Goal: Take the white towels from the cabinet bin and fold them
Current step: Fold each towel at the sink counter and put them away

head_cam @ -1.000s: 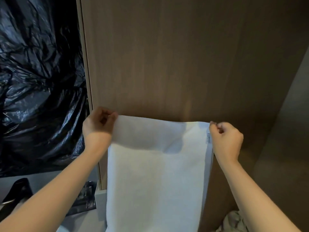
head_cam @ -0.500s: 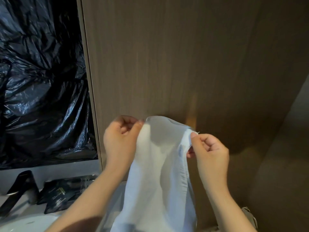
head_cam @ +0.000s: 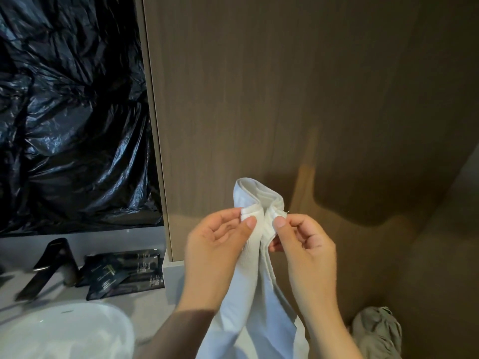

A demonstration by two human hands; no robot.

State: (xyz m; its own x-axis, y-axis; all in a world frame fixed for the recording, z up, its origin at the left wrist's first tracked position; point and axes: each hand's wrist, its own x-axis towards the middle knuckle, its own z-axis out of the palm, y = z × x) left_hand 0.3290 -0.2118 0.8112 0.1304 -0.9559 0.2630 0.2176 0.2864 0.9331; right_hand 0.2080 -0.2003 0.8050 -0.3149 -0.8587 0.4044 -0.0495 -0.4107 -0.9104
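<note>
Judging by its look, the white towel (head_cam: 255,286) is soft, light and limp, so it is best held by its top corners. The left hand (head_cam: 220,244) and right hand (head_cam: 303,244) each pinch a corner with the thumb, almost touching. The towel hangs doubled below the pinches, looping just above them, in front of the cabinet panel (head_cam: 285,99).
</note>
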